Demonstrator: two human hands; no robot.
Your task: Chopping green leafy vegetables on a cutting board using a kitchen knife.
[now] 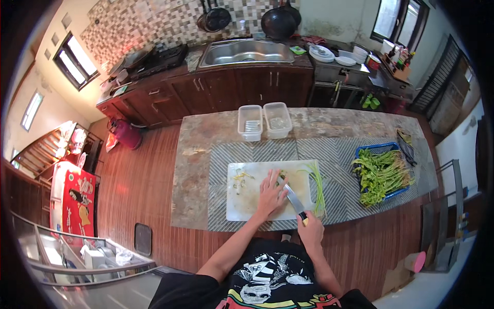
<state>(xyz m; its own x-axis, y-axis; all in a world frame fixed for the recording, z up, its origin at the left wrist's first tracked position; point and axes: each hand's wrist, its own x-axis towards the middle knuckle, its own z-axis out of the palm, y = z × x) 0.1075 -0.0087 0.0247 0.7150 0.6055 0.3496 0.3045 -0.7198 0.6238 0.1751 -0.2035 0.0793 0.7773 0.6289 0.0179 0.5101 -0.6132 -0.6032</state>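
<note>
My right hand [312, 231] grips the dark and yellow handle of a kitchen knife [295, 200], its blade angled up and left across a white cutting board [239, 204]. My left hand [273, 195] lies palm down beside the blade, fingers spread near its front end. Whether the left fingers press on the blade cannot be made out. Small chopped green pieces [285, 176] sit by the fingertips, partly hidden. Toward the board's upper left are small yellow and pale cut pieces [242, 176]. Long green stalks, apparently scallions [318, 187], lie over the board's right edge.
A blue plastic basket [377, 146] of leafy greens [380, 174] stands to the right, with a dark crumpled wrapper [406, 148] beside it. Two clear plastic containers [250, 133] [278, 131] stand at the table's far side. Beyond are a counter and steel sink [247, 52].
</note>
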